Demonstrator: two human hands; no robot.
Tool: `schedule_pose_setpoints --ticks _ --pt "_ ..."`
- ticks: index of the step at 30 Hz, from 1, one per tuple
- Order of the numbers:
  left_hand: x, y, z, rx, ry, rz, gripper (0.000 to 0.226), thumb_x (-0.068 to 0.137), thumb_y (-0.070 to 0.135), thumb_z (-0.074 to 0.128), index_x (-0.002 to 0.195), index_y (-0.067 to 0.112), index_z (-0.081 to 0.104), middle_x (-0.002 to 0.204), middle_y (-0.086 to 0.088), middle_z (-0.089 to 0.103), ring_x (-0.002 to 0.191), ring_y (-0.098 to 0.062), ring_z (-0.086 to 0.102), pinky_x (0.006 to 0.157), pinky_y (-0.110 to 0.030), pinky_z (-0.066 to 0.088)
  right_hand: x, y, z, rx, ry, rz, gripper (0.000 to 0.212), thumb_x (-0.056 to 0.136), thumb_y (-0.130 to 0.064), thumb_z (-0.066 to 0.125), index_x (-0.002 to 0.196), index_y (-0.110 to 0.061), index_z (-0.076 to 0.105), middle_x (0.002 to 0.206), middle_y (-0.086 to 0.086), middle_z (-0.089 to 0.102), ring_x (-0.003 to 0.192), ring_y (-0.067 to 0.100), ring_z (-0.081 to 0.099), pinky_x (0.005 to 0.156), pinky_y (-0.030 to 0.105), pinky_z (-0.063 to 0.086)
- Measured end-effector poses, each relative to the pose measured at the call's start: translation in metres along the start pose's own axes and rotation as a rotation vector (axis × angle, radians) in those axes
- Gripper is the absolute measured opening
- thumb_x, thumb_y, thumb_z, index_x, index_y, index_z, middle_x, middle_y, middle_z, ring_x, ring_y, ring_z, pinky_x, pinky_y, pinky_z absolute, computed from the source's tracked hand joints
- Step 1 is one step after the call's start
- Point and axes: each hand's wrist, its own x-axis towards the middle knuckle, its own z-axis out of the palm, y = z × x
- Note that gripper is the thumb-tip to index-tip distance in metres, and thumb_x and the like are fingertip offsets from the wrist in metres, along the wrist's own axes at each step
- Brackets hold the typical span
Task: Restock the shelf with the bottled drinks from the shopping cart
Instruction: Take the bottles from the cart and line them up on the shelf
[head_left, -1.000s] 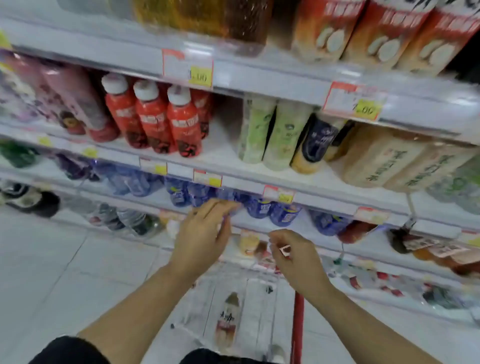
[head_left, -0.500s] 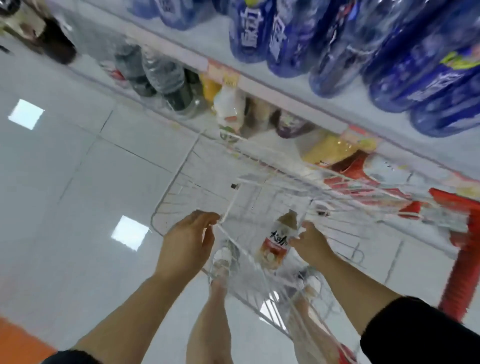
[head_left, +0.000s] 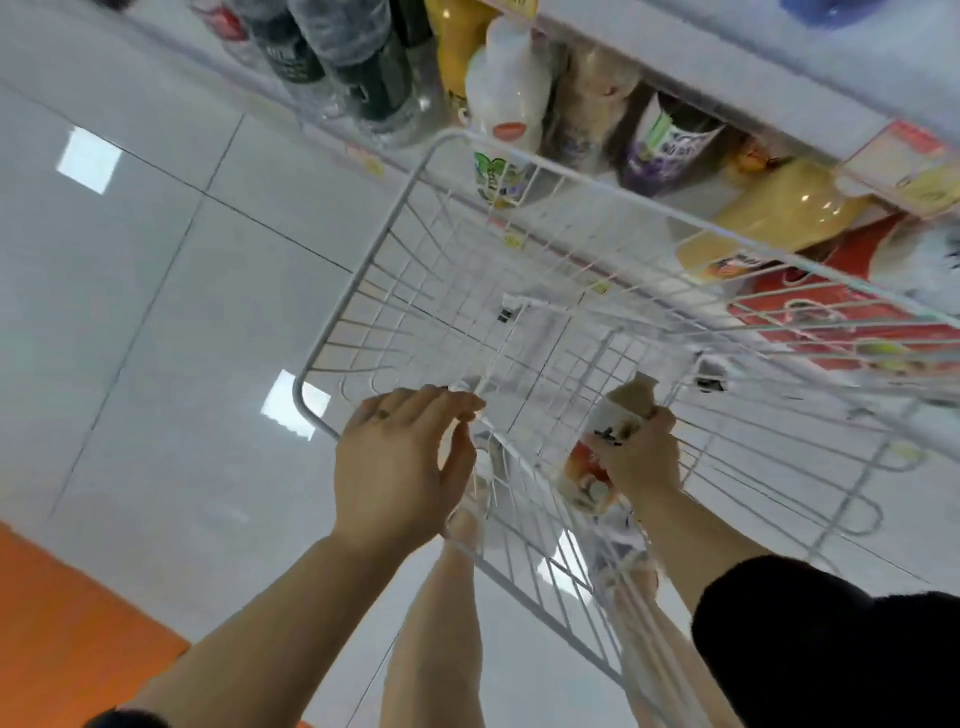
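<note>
Right hand (head_left: 641, 460) wrapped round the beige-capped drink bottle (head_left: 597, 447), at 4 o'clock, low inside the wire shopping cart (head_left: 363, 275). Left hand (head_left: 397, 467) straight-fingered, empty, at near rim. Recommended: lift vertically clear of wires, then swing to shelf (head_left: 727, 78) at 1 o'clock.

One wire cart (head_left: 415, 192) in the middle, with one bottle (head_left: 602, 447) inside it at 4 o'clock. Two hands: one left hand (head_left: 400, 467) at 7 o'clock, one right hand (head_left: 644, 457) at 4 o'clock. Two bare legs (head_left: 436, 649) at 6 o'clock. At the shelf (head_left: 727, 67), from 12 to 2 o'clock — two dark-label bottles (head_left: 374, 88), one white bottle (head_left: 506, 93), one purple-label bottle (head_left: 660, 150), one big yellow bottle (head_left: 779, 213); the rest too blurred to count
</note>
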Motion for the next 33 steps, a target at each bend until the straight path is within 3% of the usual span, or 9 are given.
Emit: schedule_pose_setpoints --ticks 6,11,14,18,22,25,28,31,33 --pt "0.004 0.024 -0.027 -0.097 -0.186 -0.082 0.025 0.081 0.006 0.064 0.103 0.017 0.069 0.095 0.004 0.07 0.08 -0.019 0.069 0.071 -0.035 0.056 -0.05 -0.021 -0.054 0.142 -0.052 -0.129 0.082 0.065 -0.025 0.082 0.131 -0.019 0.033 0.117 0.008 0.056 0.101 0.025 0.058 0.077 0.035 0.05" --pt "0.031 0.092 -0.097 -0.18 -0.14 0.127 0.026 0.084 0.011 0.061 0.107 0.021 0.066 0.098 0.007 0.068 0.085 -0.015 0.067 0.069 -0.031 0.055 -0.127 -0.054 -0.148 0.375 -0.103 -0.273 0.083 0.058 -0.022 0.087 0.124 -0.032 0.038 0.111 0.002 0.058 0.096 0.018 0.061 0.08 0.036 0.053" --pt "0.048 0.143 -0.149 -0.256 -0.167 0.233 0.03 0.09 0.023 0.056 0.12 0.024 0.057 0.117 0.006 0.058 0.104 -0.013 0.057 0.081 -0.027 0.049 -0.185 -0.071 -0.213 0.505 -0.068 -0.421 0.072 0.058 -0.018 0.088 0.105 -0.048 0.041 0.103 -0.012 0.06 0.086 0.0 0.062 0.068 0.016 0.051" --pt "0.054 0.212 -0.221 -0.434 -0.244 0.305 0.041 0.092 0.041 0.052 0.13 0.029 0.046 0.127 0.01 0.05 0.109 -0.002 0.048 0.085 -0.014 0.038 -0.256 -0.083 -0.3 0.607 0.066 -0.581 0.075 0.058 -0.013 0.088 0.109 -0.045 0.044 0.109 -0.008 0.06 0.088 -0.001 0.063 0.065 0.012 0.05" --pt "0.05 0.286 -0.286 -0.726 -0.421 0.356 0.049 0.083 0.057 0.054 0.127 0.044 0.039 0.112 0.02 0.058 0.093 0.005 0.06 0.085 -0.021 0.05 -0.32 -0.09 -0.384 0.554 0.27 -0.732 0.088 0.059 -0.033 0.086 0.131 -0.042 0.037 0.121 -0.017 0.052 0.103 -0.003 0.055 0.073 0.01 0.042" --pt "0.047 0.345 -0.329 -0.792 -0.35 0.516 0.065 0.071 0.063 0.056 0.13 0.047 0.035 0.121 0.022 0.057 0.104 0.003 0.059 0.094 -0.029 0.049 -0.366 -0.086 -0.443 0.568 0.477 -0.906 0.066 0.06 -0.026 0.086 0.102 -0.058 0.045 0.1 -0.038 0.051 0.087 -0.029 0.047 0.065 -0.004 0.037" --pt "0.043 0.401 -0.367 -0.844 -0.285 0.689 0.066 0.072 0.057 0.06 0.131 0.046 0.035 0.129 0.025 0.05 0.116 0.001 0.052 0.1 -0.036 0.045 -0.403 -0.078 -0.494 0.602 0.644 -1.023 0.065 0.061 -0.021 0.086 0.091 -0.064 0.047 0.09 -0.048 0.054 0.085 -0.028 0.05 0.065 -0.004 0.038" --pt "0.038 0.451 -0.399 -0.902 -0.268 0.887 0.058 0.074 0.046 0.065 0.127 0.048 0.04 0.123 0.027 0.054 0.113 0.0 0.055 0.094 -0.033 0.05 -0.426 -0.072 -0.534 0.636 0.808 -1.107 0.066 0.061 -0.03 0.083 0.107 -0.057 0.044 0.112 -0.028 0.055 0.105 -0.008 0.054 0.083 0.013 0.044" --pt "0.035 0.479 -0.419 -0.893 -0.213 0.995 0.054 0.074 0.046 0.064 0.121 0.057 0.04 0.122 0.033 0.052 0.113 0.006 0.052 0.091 -0.024 0.05 -0.433 -0.069 -0.556 0.66 0.908 -1.157 0.071 0.063 -0.032 0.081 0.118 -0.052 0.041 0.121 -0.02 0.053 0.11 -0.005 0.052 0.084 0.013 0.046"
